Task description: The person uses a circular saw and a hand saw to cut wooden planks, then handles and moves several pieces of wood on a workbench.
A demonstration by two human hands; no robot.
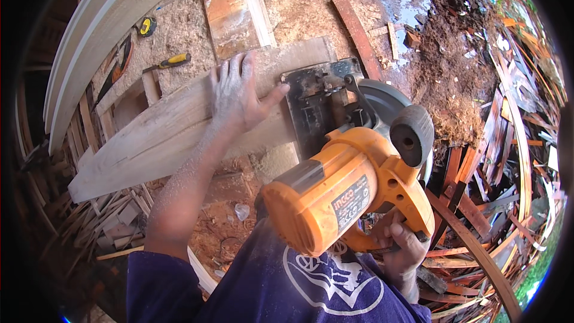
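Orange and dusty, the circular saw [323, 188] sits with its black base plate [308, 113] on the right end of a pale wooden plank [173, 128]. The left hand [236, 93] presses on the plank with fingers spread, its thumb at or just beside the plate's edge; the right hand [397, 242] is wrapped around the saw's rear handle. Nothing grips the black front knob [412, 136], so a kickback could twist the tool, and a slip leftward could catch that thumb. No clamp shows; if the bare palm slides on the dusty wood, the plank could shift and bind the blade. Whether the trigger is pressed, I cannot tell.
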